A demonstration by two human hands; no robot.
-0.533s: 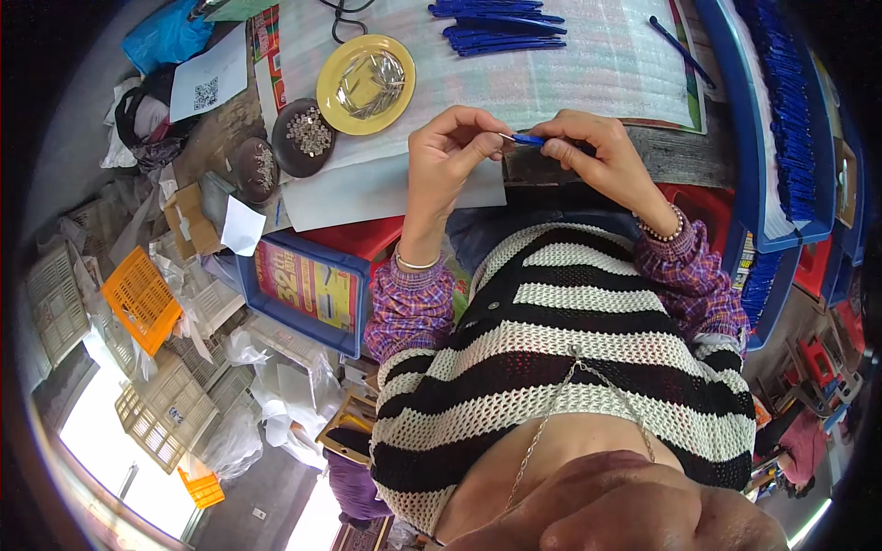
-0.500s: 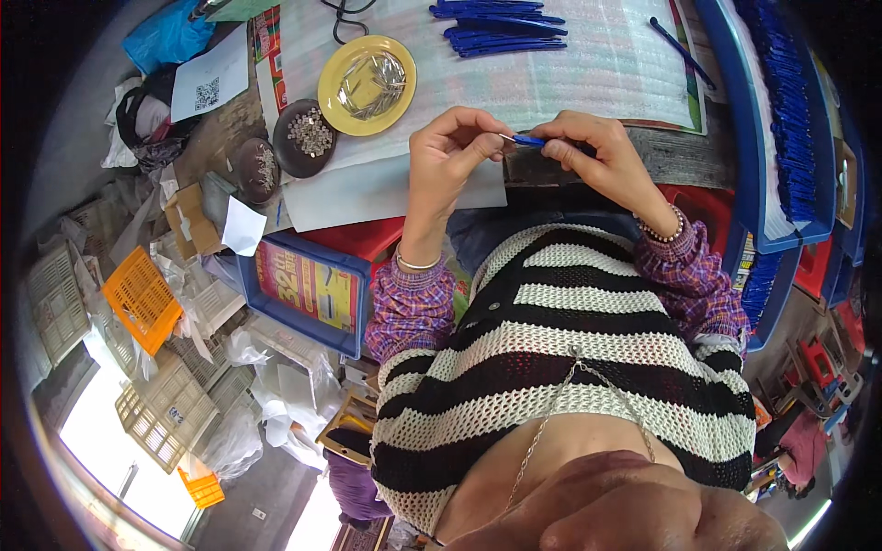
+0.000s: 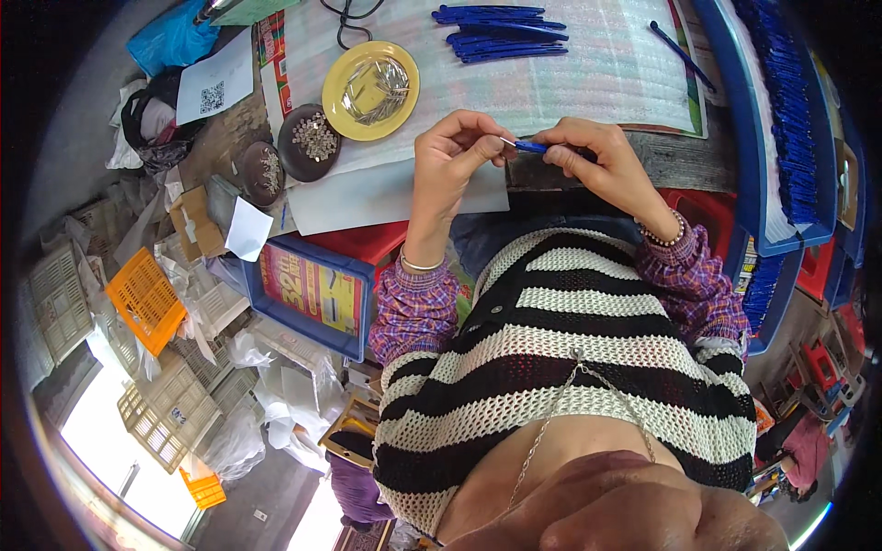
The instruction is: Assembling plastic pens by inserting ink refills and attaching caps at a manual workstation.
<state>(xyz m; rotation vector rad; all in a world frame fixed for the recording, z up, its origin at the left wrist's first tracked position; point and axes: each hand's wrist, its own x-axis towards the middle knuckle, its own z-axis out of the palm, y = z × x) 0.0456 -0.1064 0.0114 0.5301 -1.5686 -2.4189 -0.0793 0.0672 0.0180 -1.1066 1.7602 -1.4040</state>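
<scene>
Scene shifts dn slightly | L hand (image 3: 457,151) pinches silvery rod (image 3: 507,141), R hand (image 3: 595,158) pinches slim blue piece (image 3: 530,146), fingertips closed, nr wood table (image 3: 675,158) edge | QR code (image 3: 212,96) on wht paper (image 3: 230,72); rnd ylw plate (image 3: 333,103)

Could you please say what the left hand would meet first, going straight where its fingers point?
Probably the blue piece held by the right hand, just ahead of the left hand, though depth is unclear.
</scene>
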